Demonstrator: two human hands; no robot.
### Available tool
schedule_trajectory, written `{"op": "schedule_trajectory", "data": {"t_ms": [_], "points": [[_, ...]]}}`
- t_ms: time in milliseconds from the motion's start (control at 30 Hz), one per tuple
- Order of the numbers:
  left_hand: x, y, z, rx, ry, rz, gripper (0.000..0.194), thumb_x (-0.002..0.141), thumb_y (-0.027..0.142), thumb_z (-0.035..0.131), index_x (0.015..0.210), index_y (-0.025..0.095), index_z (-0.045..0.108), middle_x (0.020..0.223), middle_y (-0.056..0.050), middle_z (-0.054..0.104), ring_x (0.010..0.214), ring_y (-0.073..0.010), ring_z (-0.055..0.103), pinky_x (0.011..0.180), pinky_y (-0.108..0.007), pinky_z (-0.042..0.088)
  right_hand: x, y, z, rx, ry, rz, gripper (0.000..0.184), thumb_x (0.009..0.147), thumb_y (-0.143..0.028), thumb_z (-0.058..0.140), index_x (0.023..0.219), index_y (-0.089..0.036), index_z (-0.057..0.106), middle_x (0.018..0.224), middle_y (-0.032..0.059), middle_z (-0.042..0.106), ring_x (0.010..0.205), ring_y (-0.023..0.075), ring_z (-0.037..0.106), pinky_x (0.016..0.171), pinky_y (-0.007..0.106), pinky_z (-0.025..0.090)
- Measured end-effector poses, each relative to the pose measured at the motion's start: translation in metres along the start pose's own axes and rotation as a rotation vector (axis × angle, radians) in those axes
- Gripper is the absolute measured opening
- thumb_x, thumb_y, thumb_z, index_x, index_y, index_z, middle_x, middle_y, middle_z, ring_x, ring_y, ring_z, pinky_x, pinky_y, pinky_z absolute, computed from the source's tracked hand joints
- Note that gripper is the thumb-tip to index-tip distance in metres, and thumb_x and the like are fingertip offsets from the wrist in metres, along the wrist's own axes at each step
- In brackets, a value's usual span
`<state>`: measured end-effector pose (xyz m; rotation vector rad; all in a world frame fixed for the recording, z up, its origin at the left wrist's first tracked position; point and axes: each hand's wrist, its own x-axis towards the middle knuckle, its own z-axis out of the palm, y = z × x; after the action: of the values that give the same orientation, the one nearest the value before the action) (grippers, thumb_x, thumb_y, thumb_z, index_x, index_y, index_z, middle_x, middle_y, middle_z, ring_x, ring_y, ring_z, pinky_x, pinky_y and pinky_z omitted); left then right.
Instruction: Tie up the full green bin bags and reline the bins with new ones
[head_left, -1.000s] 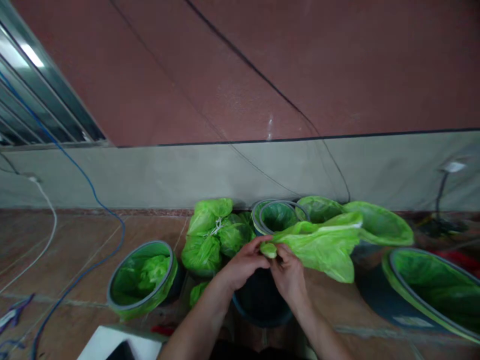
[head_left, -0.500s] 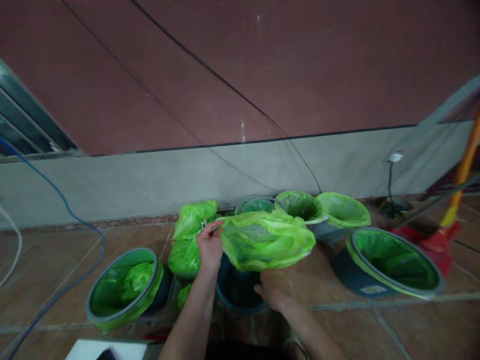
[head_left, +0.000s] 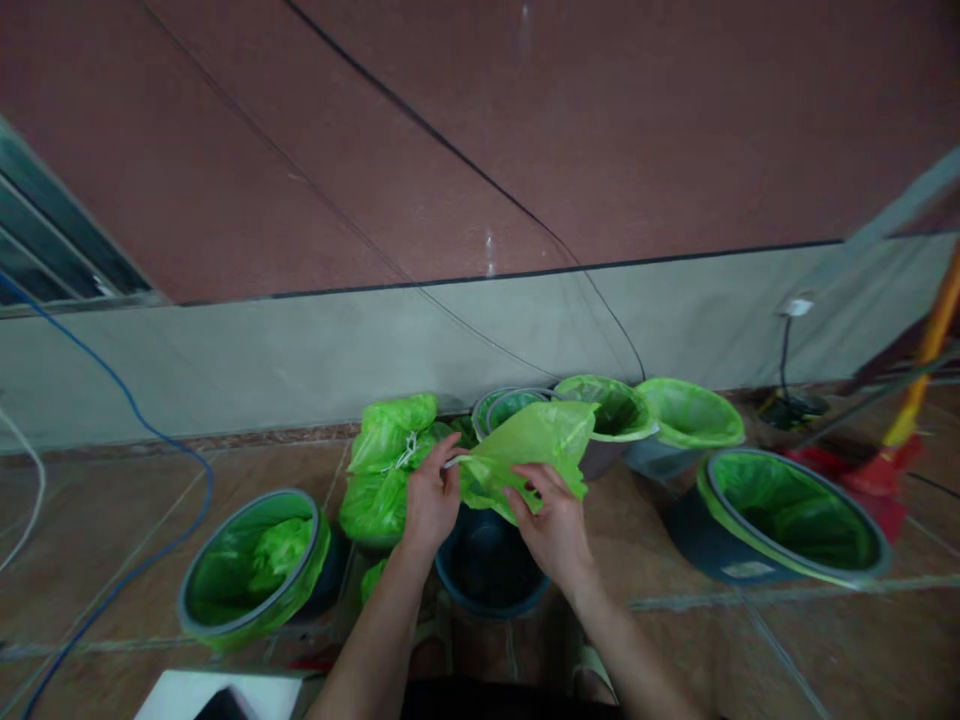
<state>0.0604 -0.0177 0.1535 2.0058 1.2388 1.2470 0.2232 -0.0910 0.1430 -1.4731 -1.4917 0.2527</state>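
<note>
Above a dark blue bin [head_left: 491,565], the left hand [head_left: 433,502] is pinching a green bin liner [head_left: 534,447]; the right hand [head_left: 553,520], partly curled, is touching it, its grip unclear. Neighbouring bins [head_left: 696,538] are already carrying liners; this one apparently is not yet.

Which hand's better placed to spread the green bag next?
Probably the right hand: its fingers touch the loose body of the green bag, while the left hand seems to pinch the white strip at one edge.
</note>
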Motion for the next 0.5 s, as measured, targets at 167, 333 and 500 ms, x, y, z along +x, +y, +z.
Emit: {"op": "schedule_trajectory", "data": {"t_ms": [167, 333, 500], "points": [[-0.003, 0.008, 0.007, 0.052, -0.082, 0.087, 0.031, 0.089, 0.015, 0.046, 0.115, 0.020, 0.063, 0.110, -0.006, 0.071, 0.102, -0.0171, 0.066, 0.094, -0.034, 0.052, 0.001, 0.006, 0.010, -0.089, -0.039, -0.047, 0.029, 0.085, -0.027, 0.058, 0.113, -0.020, 0.059, 0.106, 0.0092, 0.065, 0.103, 0.0258, 0.058, 0.091, 0.043, 0.048], [-0.005, 0.016, 0.013, 0.119, -0.150, 0.208, 0.029, 0.089, 0.014, 0.046, 0.110, 0.021, 0.066, 0.107, -0.004, 0.071, 0.101, -0.0162, 0.065, 0.094, -0.033, 0.052, 0.005, 0.009, 0.010, -0.051, -0.025, -0.056, 0.028, 0.083, -0.026, 0.060, 0.111, -0.020, 0.060, 0.105, 0.0089, 0.064, 0.101, 0.0239, 0.057, 0.090, 0.040, 0.048], [-0.001, 0.011, 0.020, 0.182, -0.114, 0.213, 0.032, 0.087, 0.009, 0.046, 0.109, 0.021, 0.066, 0.108, -0.005, 0.069, 0.101, -0.0162, 0.065, 0.093, -0.032, 0.053, 0.010, 0.012, 0.008, 0.004, 0.037, -0.034, 0.005, 0.082, -0.023, 0.058, 0.086, -0.021, 0.061, 0.088, 0.0040, 0.063, 0.086, 0.0192, 0.059, 0.079, 0.033, 0.047]]}}
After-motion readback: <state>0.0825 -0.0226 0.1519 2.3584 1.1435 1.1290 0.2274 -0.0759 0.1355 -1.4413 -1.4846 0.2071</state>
